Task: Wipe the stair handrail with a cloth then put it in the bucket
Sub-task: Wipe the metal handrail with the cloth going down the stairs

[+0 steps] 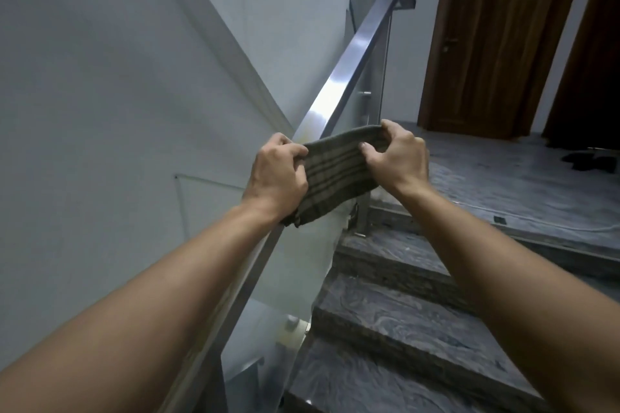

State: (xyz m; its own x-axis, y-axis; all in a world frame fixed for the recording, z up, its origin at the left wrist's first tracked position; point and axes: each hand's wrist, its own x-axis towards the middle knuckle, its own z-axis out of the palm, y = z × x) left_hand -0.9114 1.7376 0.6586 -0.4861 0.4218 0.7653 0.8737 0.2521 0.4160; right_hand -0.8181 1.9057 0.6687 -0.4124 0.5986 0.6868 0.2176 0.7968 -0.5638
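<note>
Cloth stretched across the handrail

Forearms reach in from the bottom corners, bare. Left hand (pixel 276 174) grips one end of the cloth (pixel 335 174), fingers (pixel 295 152) curled tight on the fabric. Right hand (pixel 397 157) pinches the other end, thumb under, fingers closed over the top edge. Cloth is grey-green with pale stripes, pulled taut between the hands, lying across the metal handrail (pixel 355 67); a loose tail hangs below the left wrist. Glass panel (pixel 302 278) sits beneath the rail. Dark marbled steps (pixel 402 329) rise on the right to a landing (pixel 520 178). Beyond, a brown wooden door (pixel 496 37), shut.
</note>
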